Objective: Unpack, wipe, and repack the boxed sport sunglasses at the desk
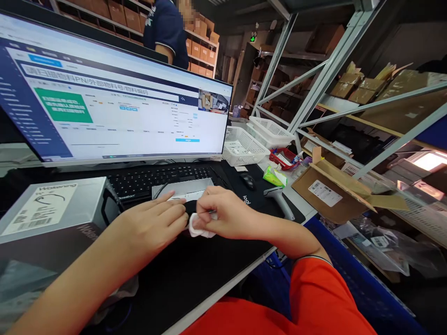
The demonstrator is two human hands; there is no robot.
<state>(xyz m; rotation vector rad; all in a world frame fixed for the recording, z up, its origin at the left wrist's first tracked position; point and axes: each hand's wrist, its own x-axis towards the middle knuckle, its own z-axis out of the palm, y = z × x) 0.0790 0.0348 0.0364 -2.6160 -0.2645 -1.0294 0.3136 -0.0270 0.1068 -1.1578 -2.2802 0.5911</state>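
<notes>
Above the black desk mat, my two hands work close together. My right hand (pixel 225 211) is closed in a pinch on a crumpled white wipe (pixel 199 228), pressed near a black object (pixel 190 206). My left hand (pixel 152 221) rests against the other side of that black object, fingers bent together around it; most of it is hidden by my hands. A thin black curved piece shows above my left fingers. Just behind lies a flat grey box with a white label (pixel 190 193).
A large grey printed box (pixel 70 209) stands at left. Behind are a keyboard (pixel 139 184) and monitor (pixel 122 107). To the right are a mouse (pixel 247 181), scanner (pixel 283 204), green packet (pixel 275 177), white basket (pixel 246 158) and open carton (pixel 330 190). A person (pixel 165 28) stands beyond.
</notes>
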